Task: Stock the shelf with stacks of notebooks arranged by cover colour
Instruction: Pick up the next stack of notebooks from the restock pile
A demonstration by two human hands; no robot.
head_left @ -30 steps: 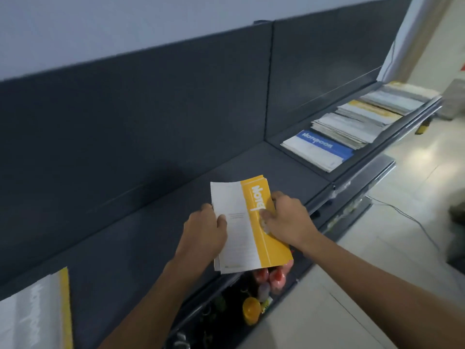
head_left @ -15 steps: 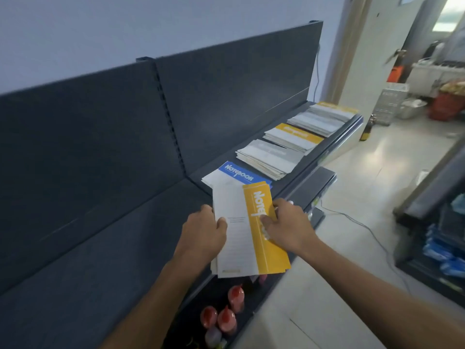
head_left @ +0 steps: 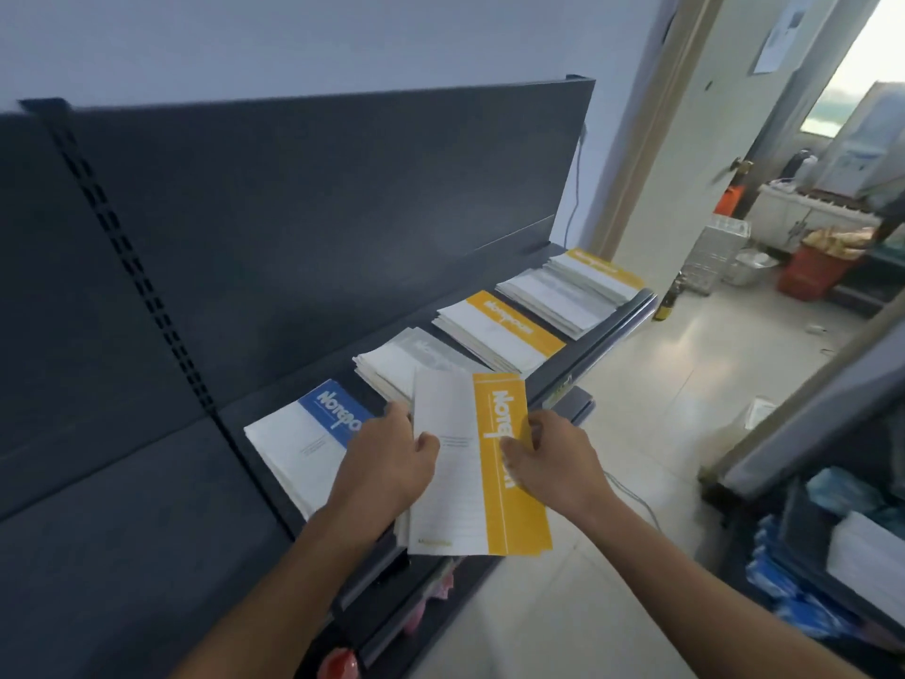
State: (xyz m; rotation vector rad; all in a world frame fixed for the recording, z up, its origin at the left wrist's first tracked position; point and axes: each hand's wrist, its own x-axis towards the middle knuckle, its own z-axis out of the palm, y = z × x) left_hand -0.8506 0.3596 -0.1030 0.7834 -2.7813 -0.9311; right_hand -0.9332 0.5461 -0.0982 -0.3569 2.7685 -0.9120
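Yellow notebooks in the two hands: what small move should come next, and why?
Probably carry the yellow notebooks rightward along the shelf and lower them onto the yellow-topped stack. The left hand and right hand both grip them near the blue stack and grey stack, whose covers do not match. The yellow-topped stack lies just beyond the grey one.

Blue notebook point(head_left: 313, 433), cover band: I read "NOTEBO" in white capitals; the left hand point(head_left: 387, 463) hides the rest.
Held notebook point(head_left: 509, 512), yellow band: I read "NOT" at the top; the right hand point(head_left: 558, 463) covers the middle letters with its thumb.
Yellow stack point(head_left: 504, 330): white wordmark, upside down to me, too blurred to spell.
Grey stack point(head_left: 416, 355): faint wordmark, unreadable.
Wall sheet point(head_left: 783, 31): print too small to read.
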